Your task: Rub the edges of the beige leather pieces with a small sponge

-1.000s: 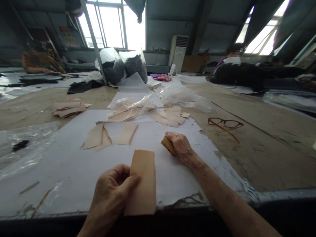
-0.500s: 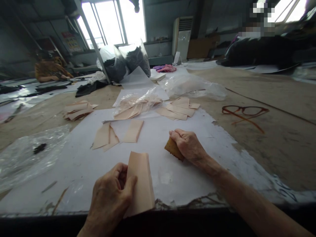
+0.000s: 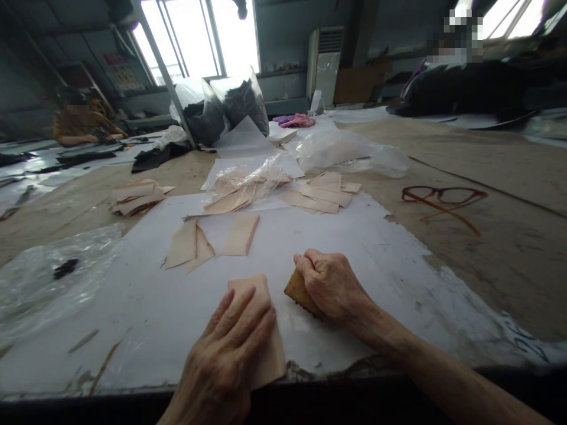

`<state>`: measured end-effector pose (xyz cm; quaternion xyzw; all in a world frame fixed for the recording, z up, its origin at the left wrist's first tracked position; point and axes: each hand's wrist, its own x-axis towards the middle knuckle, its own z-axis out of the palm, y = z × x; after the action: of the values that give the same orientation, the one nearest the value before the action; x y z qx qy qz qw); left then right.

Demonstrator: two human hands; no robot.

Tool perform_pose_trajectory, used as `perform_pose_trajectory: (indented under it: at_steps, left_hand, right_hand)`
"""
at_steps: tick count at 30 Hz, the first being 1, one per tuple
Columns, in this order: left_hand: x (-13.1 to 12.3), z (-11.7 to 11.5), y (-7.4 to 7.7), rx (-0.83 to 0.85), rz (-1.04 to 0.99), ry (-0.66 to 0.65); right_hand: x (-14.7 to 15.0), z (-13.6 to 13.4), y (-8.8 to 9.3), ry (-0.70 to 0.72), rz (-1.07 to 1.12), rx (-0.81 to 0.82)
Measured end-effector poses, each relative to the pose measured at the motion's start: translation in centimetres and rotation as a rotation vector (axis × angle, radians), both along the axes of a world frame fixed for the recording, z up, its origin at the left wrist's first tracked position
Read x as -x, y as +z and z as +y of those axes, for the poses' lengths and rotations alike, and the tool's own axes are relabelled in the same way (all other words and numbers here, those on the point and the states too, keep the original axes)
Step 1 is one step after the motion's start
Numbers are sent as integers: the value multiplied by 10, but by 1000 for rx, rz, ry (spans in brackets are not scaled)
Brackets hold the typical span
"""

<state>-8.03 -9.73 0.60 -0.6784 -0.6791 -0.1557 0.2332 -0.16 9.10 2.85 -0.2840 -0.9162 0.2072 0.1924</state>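
A pale tan folded piece lies at the table's front edge. My left hand rests flat on it, fingers stretched out and pointing away from me. To the right, my right hand is closed around a yellow-brown block with a rough lower edge, held low over the white paper. Beyond my left hand are a single tan piece and two overlapping tan pieces.
Tan stacks sit at the left and centre right, with more under clear plastic. Glasses lie at the right, a plastic bag at the left. A person sits far left; another is far right.
My left hand has let go of the folded piece's side and now lies flat on top of it. My right hand has come nearer with the block.
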Motion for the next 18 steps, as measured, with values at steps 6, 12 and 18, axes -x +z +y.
perform_pose_trajectory:
  at_steps: [6,12,18]
  left_hand:
    - [4,2,-3,-52,-119,-91]
    - [2,1,-6,-78,-221,-86]
    - [3,-1,-9,-100,-210,-111]
  right_hand:
    - [-3,-3,3,-3,-40,43]
    - [0,-24,9,-10,-202,-82]
    - [8,-40,11,79,-320,-168]
